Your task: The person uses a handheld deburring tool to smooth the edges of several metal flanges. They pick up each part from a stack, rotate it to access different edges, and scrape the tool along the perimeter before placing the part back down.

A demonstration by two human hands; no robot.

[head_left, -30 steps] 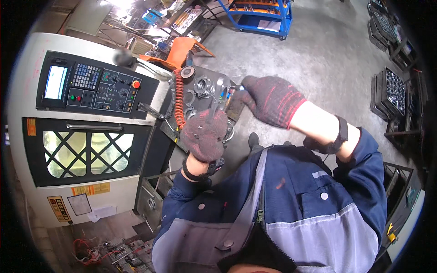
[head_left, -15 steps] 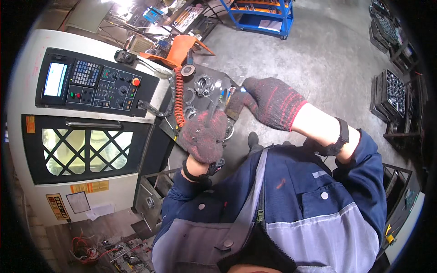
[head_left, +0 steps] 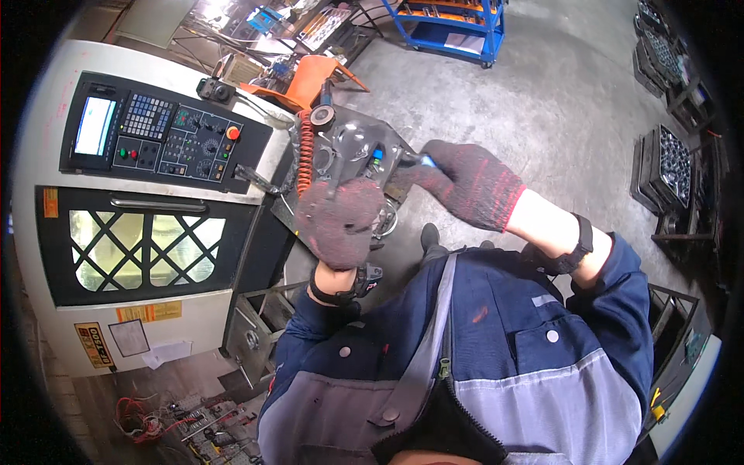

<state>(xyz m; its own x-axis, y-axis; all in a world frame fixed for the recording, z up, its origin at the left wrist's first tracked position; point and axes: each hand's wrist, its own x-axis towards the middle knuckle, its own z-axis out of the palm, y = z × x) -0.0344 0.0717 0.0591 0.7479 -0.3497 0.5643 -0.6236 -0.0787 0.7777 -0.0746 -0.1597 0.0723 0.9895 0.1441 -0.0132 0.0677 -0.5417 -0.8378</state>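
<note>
The left hand (head_left: 341, 225) has moved slightly toward the machine (head_left: 155, 209) over the last half second, and a pale, shiny, blurred shape (head_left: 353, 141) now covers the spot where metal rings showed. The right hand (head_left: 473, 186) has barely moved. The work at the surface (head_left: 385, 129) seems to go on, with a part apparently being shifted rather than put away.

The hands are apart. The right one pinches a small blue-tipped thing (head_left: 428, 161) at the surface's edge, its length mostly hidden; the left curls at the near side, but blur leaves its grip impossible to tell.

Both gloves are coarse knitted cloth, dark grey flecked with red. The surface is dark and smooth. Along its left runs a springy orange hose (head_left: 305, 155), in tight round coils, beside a grinder (head_left: 322, 116) with a flat, round disc.
</note>
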